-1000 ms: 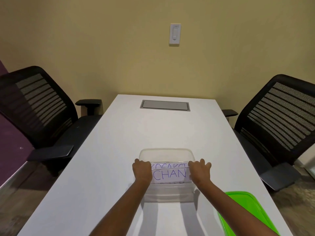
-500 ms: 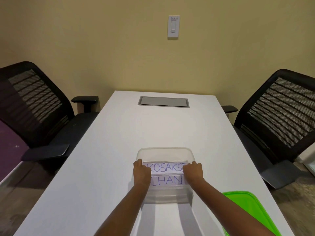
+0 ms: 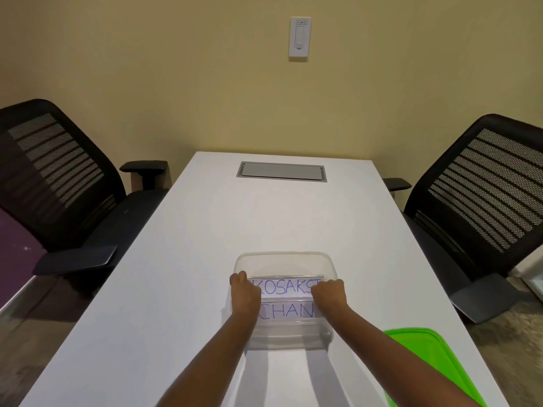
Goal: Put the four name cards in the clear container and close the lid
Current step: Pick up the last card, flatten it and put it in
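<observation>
On the white desk [image 3: 188, 259], one clear container [image 3: 283, 257] shows two name cards [image 3: 283, 287]; left hand [image 3: 245, 296] and right hand [image 3: 329, 298] grip them. One green lid [image 3: 426, 356], two black chairs [image 3: 58, 183].

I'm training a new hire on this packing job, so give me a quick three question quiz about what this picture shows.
1. True or false: the green lid is already on the clear container.
2. Which word is written on the card nearer the person? A) CHAN B) KOSAKS C) SMITH
3. Where are the left hand and right hand?

Key:
1. False; it lies on the white table, to the container's right.
2. A; the CHAN card is nearer, the KOSAKS card behind it.
3. Inside the container, at the cards' two ends.
</observation>
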The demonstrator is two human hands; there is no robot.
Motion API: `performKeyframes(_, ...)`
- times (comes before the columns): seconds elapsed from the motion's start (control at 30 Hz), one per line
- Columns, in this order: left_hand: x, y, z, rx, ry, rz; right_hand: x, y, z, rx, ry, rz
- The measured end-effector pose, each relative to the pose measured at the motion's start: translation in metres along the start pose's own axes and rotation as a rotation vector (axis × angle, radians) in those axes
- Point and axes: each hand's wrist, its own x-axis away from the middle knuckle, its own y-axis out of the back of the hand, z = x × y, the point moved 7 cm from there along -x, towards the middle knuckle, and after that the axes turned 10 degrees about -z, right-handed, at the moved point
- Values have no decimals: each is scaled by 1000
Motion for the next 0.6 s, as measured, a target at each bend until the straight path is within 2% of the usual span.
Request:
performKeyframes(0.1, 1, 1, 0, -17, 16, 33, 3, 5, -4, -66, -7, -32)
performKeyframes(0.2, 3, 10, 0, 39, 39, 1, 13, 22, -17, -278, -64, -158)
performKeyframes(0.23, 6, 19, -1, 91, 47, -53, 20, 28, -25, -369, -110, -221)
performKeyframes(0.33, 22, 66, -5, 212, 27, -406, 49, 37, -54, -635, -296, -424)
performKeyframes(0.4, 33, 82, -16, 328, -5, -562, 71, 34, -70, -723, -405, -497)
performKeyframes(0.47, 46, 89, -32, 436, -54, -631, 91, 23, -83, -792, -500, -514)
performKeyframes(0.6, 70, 92, -74, 579, -187, -649, 129, -13, -102, -849, -660, -459)
